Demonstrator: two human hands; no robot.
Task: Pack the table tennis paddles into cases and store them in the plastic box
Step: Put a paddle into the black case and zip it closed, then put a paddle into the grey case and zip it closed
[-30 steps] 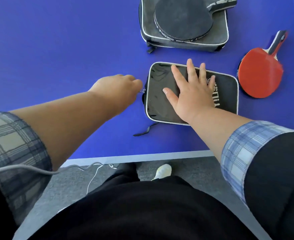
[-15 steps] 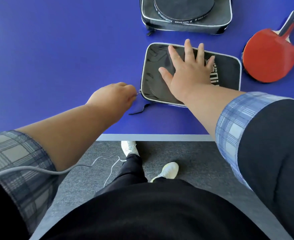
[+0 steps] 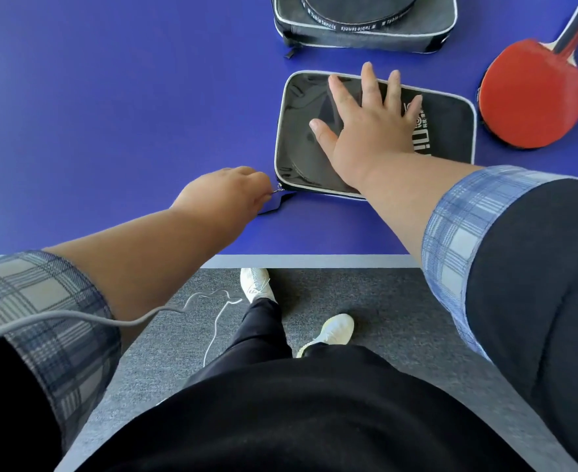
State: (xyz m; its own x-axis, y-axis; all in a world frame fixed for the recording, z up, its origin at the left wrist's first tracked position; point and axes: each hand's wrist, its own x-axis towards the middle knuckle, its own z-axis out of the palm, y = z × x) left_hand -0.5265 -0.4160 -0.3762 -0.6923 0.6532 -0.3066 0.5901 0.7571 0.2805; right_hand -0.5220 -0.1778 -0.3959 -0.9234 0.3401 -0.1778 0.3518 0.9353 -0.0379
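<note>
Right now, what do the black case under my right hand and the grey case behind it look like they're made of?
Black case: looks like a smooth synthetic, perhaps coated fabric or vinyl, glossy on its left part where light reflects, with pale piping round the edge. Grey case: looks like a matte woven, felt-like fabric, heathered in tone with no shine, also white-piped. Neither can be settled by sight alone.

R hand (image 3: 369,131) flat, fingers spread, on black case (image 3: 447,131) w/ white piping. L hand (image 3: 233,192) pinches zipper pull (image 3: 278,191) at case's near-left corner. Red paddle (image 3: 533,97) just right of case, on blue table (image 3: 110,97). Grey case (image 3: 366,35) w/ black paddle (image 3: 359,8) on top, farther back.
</note>
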